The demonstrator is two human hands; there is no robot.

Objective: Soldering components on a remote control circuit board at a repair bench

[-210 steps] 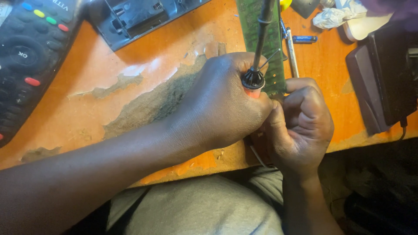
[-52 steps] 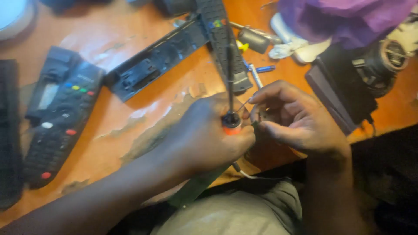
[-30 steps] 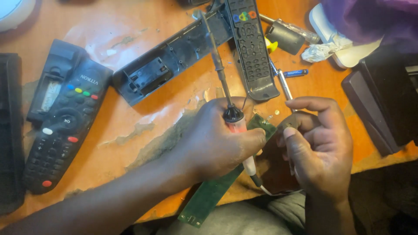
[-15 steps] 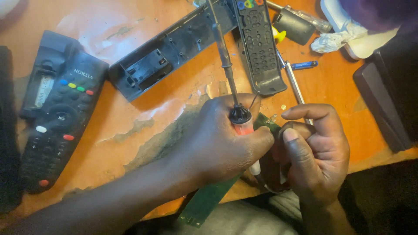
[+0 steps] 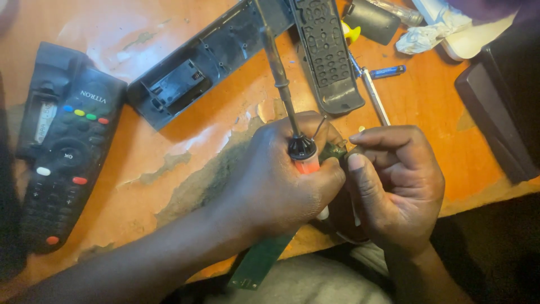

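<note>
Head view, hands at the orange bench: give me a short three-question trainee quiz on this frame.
1. True or false: the left hand grips a soldering iron.
2. What does the green circuit board overhang? A bench edge, B tray, C box.
3. Which side of the hands is the black remote with coloured buttons on?

Key: 1 true. 2 A. 3 Image-left; the right hand is opposite.

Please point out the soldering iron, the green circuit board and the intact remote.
soldering iron (image 5: 304, 152), head view, black collar above the left hand's grip
circuit board (image 5: 261, 262), head view, lower end past the table edge
remote (image 5: 64, 146), head view, button face
</note>
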